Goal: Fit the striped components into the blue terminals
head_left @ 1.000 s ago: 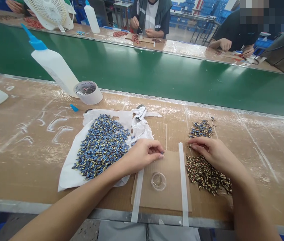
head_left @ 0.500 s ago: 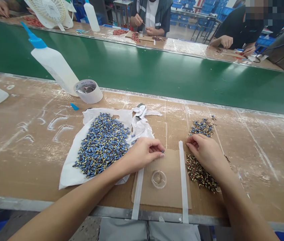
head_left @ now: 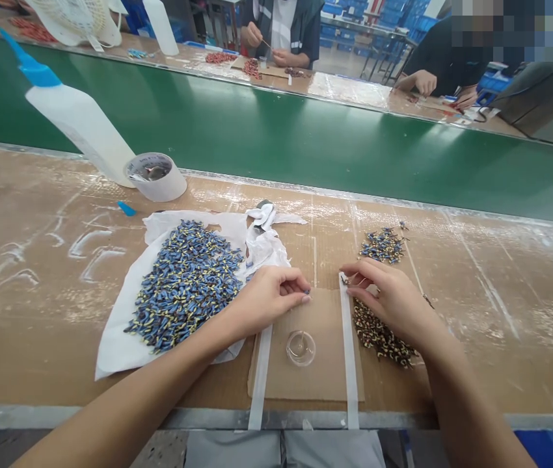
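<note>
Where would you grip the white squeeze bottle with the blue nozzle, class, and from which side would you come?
Grip the white squeeze bottle round its broad body, not the thin blue nozzle. It leans left with its base against the tape roll, so come from the near, open side, probably with the left hand.

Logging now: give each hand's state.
Left hand: pinched shut on a small blue piece.
Right hand: pinched shut on a small dark piece.

The right hand (head_left: 393, 296) hides part of the dark pile (head_left: 378, 335).
</note>
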{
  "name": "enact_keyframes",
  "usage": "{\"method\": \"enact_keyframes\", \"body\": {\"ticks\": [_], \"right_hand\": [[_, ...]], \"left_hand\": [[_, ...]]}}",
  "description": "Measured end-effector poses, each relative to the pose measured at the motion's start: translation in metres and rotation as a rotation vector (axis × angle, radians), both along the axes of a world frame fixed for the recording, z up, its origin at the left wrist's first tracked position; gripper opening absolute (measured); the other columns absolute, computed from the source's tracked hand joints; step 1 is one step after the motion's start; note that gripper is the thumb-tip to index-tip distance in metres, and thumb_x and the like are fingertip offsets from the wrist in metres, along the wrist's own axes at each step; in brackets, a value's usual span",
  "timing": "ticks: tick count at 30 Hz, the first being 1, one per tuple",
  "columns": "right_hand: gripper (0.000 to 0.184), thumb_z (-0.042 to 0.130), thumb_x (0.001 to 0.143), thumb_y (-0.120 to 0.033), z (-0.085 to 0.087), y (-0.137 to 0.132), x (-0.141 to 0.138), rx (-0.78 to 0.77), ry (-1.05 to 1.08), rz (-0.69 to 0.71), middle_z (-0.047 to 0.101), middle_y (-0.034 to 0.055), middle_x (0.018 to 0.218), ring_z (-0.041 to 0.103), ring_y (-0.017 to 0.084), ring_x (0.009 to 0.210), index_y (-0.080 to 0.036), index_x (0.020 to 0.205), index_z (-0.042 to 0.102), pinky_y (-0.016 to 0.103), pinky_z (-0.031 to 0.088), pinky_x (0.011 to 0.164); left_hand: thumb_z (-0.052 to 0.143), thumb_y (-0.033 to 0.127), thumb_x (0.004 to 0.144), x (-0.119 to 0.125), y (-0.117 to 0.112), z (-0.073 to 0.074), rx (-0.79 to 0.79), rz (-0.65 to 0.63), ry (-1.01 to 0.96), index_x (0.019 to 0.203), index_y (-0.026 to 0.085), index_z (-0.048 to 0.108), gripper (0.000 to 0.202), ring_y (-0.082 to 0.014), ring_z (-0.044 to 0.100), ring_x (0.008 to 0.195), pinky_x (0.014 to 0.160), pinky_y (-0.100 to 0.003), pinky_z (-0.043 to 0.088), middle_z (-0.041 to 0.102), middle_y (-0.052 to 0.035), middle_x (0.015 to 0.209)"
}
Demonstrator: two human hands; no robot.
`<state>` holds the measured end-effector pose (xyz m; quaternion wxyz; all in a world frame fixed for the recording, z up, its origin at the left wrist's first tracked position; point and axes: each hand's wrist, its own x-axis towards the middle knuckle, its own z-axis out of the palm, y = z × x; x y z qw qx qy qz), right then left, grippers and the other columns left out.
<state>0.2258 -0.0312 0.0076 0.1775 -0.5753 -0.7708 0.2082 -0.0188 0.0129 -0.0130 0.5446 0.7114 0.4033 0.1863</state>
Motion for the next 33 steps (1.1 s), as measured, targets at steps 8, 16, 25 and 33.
{"method": "enact_keyframes", "body": {"ticks": [8,16,25,33], "right_hand": [[0.017,0.054,0.089,-0.026,-0.012,0.006,0.005,-0.005,-0.083,-0.109,0.065,0.0067,0.086,0.063,0.021,0.077,-0.02,0.097,0.068,0.034,0.049,0.07],[0.013,0.057,0.088,-0.025,-0.011,0.003,-0.007,-0.023,-0.034,-0.14,0.067,0.0041,0.078,0.063,0.02,0.072,-0.019,0.08,0.065,0.034,0.048,0.066],[0.018,0.066,0.083,-0.034,-0.005,-0.005,-0.033,-0.253,0.608,-0.158,0.073,0.0057,0.083,0.069,0.019,0.078,-0.018,0.089,0.069,0.034,0.055,0.072],[0.015,0.072,0.08,-0.033,-0.005,-0.008,-0.046,-0.299,0.817,-0.224,0.071,0.0024,0.076,0.067,0.015,0.072,-0.019,0.085,0.068,0.027,0.055,0.07]], "left_hand": [[0.063,0.022,0.08,0.0,-0.001,-0.002,0.02,-0.011,-0.012,0.083,0.014,0.067,0.01,-0.0132,0.059,0.071,0.067,-0.025,0.047,0.067,-0.0028,0.076],[0.061,0.022,0.081,0.0,-0.004,0.004,0.015,0.026,-0.027,0.087,0.014,0.069,0.013,-0.0151,0.062,0.075,0.07,-0.028,0.05,0.069,-0.0047,0.08],[0.06,0.02,0.083,0.004,-0.012,0.006,0.044,0.062,-0.032,0.095,0.014,0.072,0.018,-0.0162,0.065,0.08,0.075,-0.029,0.051,0.072,-0.0063,0.089],[0.059,0.014,0.085,0.003,-0.012,0.013,0.334,0.072,-0.009,0.093,0.015,0.073,0.016,-0.0137,0.06,0.073,0.067,-0.026,0.045,0.071,-0.0037,0.084]]}}
